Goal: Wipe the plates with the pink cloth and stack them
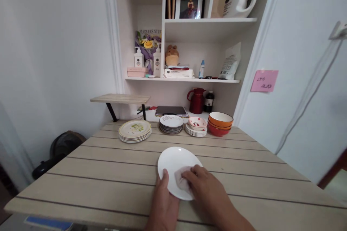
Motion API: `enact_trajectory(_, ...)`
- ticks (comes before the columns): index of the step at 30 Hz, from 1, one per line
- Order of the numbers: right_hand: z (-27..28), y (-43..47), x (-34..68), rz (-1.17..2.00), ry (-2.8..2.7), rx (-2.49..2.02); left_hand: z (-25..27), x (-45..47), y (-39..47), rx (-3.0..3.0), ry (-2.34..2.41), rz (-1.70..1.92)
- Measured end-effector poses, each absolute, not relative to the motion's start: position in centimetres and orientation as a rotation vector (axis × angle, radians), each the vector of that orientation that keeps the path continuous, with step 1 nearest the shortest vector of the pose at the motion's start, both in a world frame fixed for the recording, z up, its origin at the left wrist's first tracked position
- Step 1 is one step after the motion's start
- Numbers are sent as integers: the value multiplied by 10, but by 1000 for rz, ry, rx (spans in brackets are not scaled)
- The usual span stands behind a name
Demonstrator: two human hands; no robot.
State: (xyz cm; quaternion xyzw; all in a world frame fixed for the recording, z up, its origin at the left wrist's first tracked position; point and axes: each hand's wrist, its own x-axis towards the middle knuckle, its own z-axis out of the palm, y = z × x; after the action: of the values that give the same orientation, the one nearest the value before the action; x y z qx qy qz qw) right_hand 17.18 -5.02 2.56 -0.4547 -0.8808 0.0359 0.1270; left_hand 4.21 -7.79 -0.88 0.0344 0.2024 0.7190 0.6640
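A round white plate [173, 157] is tilted above the near middle of the slatted table. My left hand [165, 195] grips its lower left rim, thumb on top and the other fingers hidden beneath. Against the plate's face, my right hand [204, 184] presses a crumpled pale cloth or tissue [182, 177], pinched between its closed fingers. The cloth covers part of the plate's lower right area.
Along the table's [108, 173] back stand cream plates [135, 130], dark-edged plates [171, 123], small plates [195, 131] with a patterned bowl [197, 123] on top, and orange and red bowls [220, 123]. Behind are a raised wooden shelf [120, 98] and a red jug [197, 101].
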Motion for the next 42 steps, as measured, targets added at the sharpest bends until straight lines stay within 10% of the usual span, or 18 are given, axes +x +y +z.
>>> enact_trajectory(18, 27, 3, 200, 1041, -1562, -1161, -27, 38, -67, 181, 318, 1595)
enact_trajectory(25, 22, -22, 169, 2175, -808, -725, -18, 33, -70, 101, 479, 1621)
enact_trajectory(42, 20, -37, 158, 1927, -306, -597, 2, 19, -78, 1512, 1724, 1979)
